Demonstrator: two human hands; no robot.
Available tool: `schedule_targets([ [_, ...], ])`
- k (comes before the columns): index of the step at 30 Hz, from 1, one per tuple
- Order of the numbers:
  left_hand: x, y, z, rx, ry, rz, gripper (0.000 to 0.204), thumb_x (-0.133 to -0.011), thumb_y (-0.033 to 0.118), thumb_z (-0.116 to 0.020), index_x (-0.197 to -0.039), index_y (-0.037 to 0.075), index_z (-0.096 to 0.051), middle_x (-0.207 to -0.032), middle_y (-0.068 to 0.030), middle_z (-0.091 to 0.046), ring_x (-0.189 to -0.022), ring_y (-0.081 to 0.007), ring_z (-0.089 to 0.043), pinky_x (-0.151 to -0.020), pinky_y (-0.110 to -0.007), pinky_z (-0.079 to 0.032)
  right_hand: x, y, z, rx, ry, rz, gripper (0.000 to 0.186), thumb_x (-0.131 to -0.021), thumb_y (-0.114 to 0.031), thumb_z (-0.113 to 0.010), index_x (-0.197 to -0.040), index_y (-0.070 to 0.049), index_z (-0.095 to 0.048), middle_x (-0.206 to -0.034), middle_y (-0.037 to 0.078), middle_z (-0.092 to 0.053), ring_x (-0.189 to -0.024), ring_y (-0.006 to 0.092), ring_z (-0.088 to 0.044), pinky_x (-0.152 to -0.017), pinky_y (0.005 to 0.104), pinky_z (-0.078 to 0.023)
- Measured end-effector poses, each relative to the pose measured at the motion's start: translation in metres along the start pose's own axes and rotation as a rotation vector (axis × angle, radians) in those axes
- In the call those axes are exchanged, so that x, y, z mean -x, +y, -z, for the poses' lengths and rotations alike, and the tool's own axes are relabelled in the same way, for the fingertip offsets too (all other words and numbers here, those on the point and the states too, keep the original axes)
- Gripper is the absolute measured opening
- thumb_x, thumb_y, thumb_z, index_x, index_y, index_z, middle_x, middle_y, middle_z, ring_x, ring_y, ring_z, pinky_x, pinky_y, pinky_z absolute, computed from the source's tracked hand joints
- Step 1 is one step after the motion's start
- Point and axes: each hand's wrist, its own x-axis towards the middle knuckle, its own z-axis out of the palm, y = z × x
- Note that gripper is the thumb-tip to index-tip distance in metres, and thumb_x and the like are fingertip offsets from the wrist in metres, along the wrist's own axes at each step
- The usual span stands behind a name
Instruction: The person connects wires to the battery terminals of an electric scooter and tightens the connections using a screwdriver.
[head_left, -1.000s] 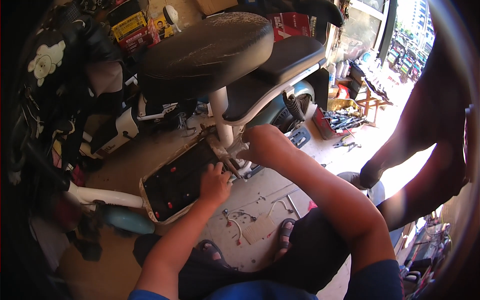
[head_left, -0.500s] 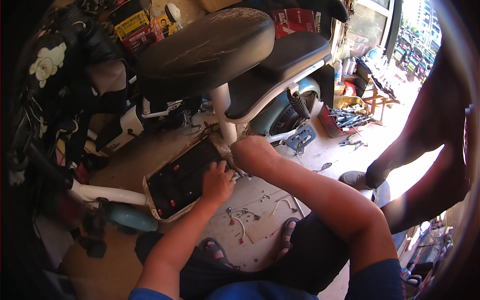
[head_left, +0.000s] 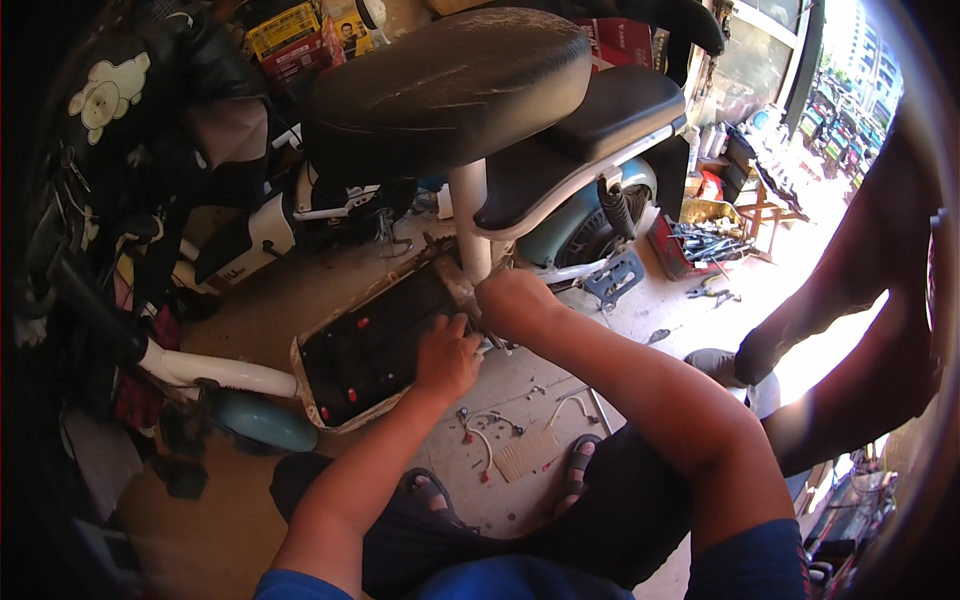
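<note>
An electric scooter stands before me, its floorboard box (head_left: 376,340) uncovered. The box has a black inside with several small red parts and a pale, dirty rim. My left hand (head_left: 448,358) rests at the box's right end, fingers bent and apart, its fingertips partly hidden. Just right of it, my right hand (head_left: 515,305) is closed like a fist by the foot of the white seat post (head_left: 470,225). What the right fingers grip is hidden. Above hangs the scratched black seat (head_left: 450,90).
Short cables (head_left: 483,445) and a piece of cardboard (head_left: 525,455) lie on the floor between my sandalled feet. A red tool box (head_left: 690,245) stands right of the rear wheel, with pliers (head_left: 713,293) nearby. Another person's leg (head_left: 830,320) is close on the right.
The whole scene has shifted slightly right in the picture as the view turned. Both hands stay at the box's right end; the left hand's fingers have bent a little more.
</note>
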Motion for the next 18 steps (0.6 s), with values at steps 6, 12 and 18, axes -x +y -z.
schedule_targets([
  [6, 0.0, -0.002, 0.0, 0.035, 0.035, -0.002, 0.027, -0.08, 0.023, -0.087, -0.104, 0.013, -0.078, -0.126, -0.0089, -0.062, -0.117, -0.0345, -0.056, -0.089, -0.049, -0.053, 0.002, -0.004, 0.009, 0.223, 0.244, 0.223, 0.02, -0.081, -0.025, -0.075, -0.082, -0.006, -0.081, -0.083, 0.019, -0.077, -0.083, 0.0359, -0.078, -0.075, 0.0468, -0.063],
  [12, 0.002, -0.006, 0.007, 0.021, -0.042, -0.02, 0.034, -0.08, 0.024, -0.087, -0.11, 0.011, -0.076, -0.132, -0.0104, -0.061, -0.119, -0.0364, -0.057, -0.092, -0.049, -0.055, -0.001, -0.02, 0.041, 0.021, -0.033, 0.031, 0.026, -0.082, -0.029, -0.075, -0.084, -0.004, -0.081, -0.084, 0.019, -0.077, -0.085, 0.0376, -0.077, -0.077, 0.0471, -0.062],
  [18, 0.01, -0.024, 0.0, 0.29, 0.143, -0.026, 0.051, -0.081, 0.016, -0.086, -0.127, 0.006, -0.066, -0.134, -0.0149, -0.059, -0.118, -0.0387, -0.061, -0.095, -0.048, -0.056, 0.013, 0.001, 0.045, 0.017, -0.036, -0.043, 0.02, -0.081, -0.027, -0.074, -0.086, -0.01, -0.082, -0.086, 0.018, -0.076, -0.084, 0.0394, -0.074, -0.079, 0.0479, -0.061],
])
